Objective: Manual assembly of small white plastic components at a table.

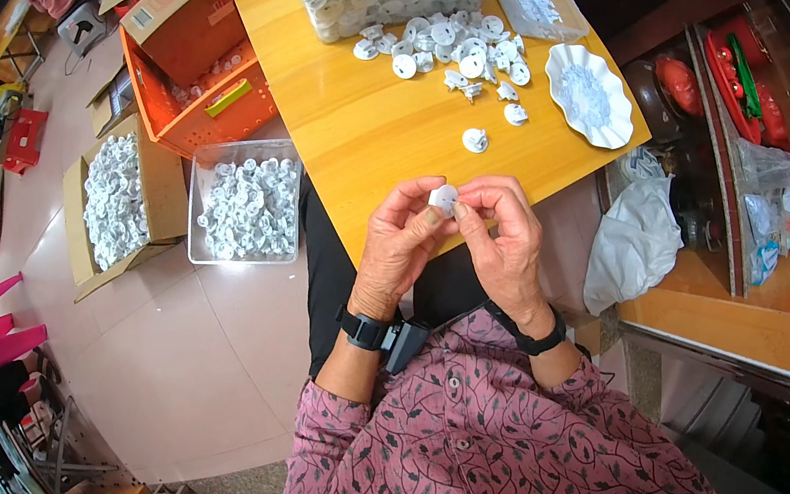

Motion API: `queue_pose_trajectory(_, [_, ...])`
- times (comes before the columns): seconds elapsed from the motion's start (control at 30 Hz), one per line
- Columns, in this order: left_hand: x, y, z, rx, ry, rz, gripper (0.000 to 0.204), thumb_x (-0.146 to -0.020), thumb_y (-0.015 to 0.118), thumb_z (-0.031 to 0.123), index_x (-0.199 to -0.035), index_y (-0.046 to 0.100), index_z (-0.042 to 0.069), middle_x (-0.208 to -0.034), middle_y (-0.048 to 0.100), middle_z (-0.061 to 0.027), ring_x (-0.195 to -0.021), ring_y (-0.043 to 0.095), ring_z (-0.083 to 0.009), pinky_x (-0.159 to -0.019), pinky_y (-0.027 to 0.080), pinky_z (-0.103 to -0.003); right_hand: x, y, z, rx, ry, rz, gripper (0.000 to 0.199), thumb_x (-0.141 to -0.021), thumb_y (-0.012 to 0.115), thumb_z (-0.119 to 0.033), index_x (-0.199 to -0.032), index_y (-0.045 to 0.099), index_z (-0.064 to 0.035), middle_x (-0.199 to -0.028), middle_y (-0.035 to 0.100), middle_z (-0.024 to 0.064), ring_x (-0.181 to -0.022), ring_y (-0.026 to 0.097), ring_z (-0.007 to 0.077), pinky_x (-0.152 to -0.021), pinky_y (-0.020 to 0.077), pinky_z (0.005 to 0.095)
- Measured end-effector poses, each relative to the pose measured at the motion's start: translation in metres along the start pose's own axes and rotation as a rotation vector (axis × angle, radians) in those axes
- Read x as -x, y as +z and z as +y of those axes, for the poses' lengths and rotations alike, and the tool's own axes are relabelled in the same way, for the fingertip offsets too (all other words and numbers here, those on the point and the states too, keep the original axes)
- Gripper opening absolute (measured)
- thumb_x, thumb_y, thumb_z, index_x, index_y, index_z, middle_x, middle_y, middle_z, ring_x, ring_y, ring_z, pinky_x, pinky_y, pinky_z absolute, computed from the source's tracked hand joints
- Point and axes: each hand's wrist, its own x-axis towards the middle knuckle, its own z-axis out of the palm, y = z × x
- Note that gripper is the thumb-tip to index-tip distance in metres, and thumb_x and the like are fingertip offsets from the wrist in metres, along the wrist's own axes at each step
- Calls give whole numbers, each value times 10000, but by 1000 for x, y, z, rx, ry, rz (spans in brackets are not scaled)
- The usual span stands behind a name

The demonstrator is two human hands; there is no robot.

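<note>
Near the table's front edge, my two hands meet around one small round white plastic part [443, 201]. The fingers and thumb of my left hand [401, 236] pinch it from the left. My right hand [502, 232] is closed at its right side, thumb and fingertips together on it; whether a smaller piece sits between them I cannot make out. Just beyond lie two loose white plastic parts [475, 141], with a heap of the same parts [447, 42] farther back. To the right stands a white scalloped dish [621, 119] of small clear pieces.
A clear bin [306, 7] full of white parts stands at the table's back, beside a clear tray [568, 5]. On the floor to the left are a clear tub [203, 244], a cardboard box [160, 194] and an orange crate [187, 133]. A white bag [632, 244] lies right of the table.
</note>
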Motion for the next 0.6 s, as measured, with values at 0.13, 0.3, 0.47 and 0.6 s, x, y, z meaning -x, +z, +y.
queue_pose_trajectory(0.13, [1,0,0,9,-4,-2,351,-910,669,77,-1240,563,25,-1148,625,-86,-1061,610,-171,-912,542,-319,0,0,-1,-7,1,-1,77,-890,636,-11,-934,579,14,-990,593,124,-737,656,178,-635,539,278])
queue_pose_trajectory(0.3, [1,1,-1,-9,-10,17,349,-912,659,61,-1246,561,26,-1168,615,-94,-1024,617,-173,-871,544,-300,1,2,1,-32,2,4,71,-888,631,2,-933,577,14,-990,592,125,-720,656,173,-628,536,276])
queue_pose_trajectory(0.47, [1,1,-2,-29,-11,32,344,-907,667,65,-1234,567,31,-1167,619,-96,-1033,616,-177,-889,537,-310,3,2,5,-29,5,13,77,-885,639,-8,-932,580,8,-1001,594,125,-736,653,177,-634,535,282])
queue_pose_trajectory(0.6, [1,4,-1,-33,-8,33,350,-901,674,65,-1233,568,35,-1167,620,-94,-1034,617,-179,-912,530,-325,5,3,8,-37,26,17,81,-883,644,-15,-930,582,5,-1008,596,126,-752,649,181,-644,535,289])
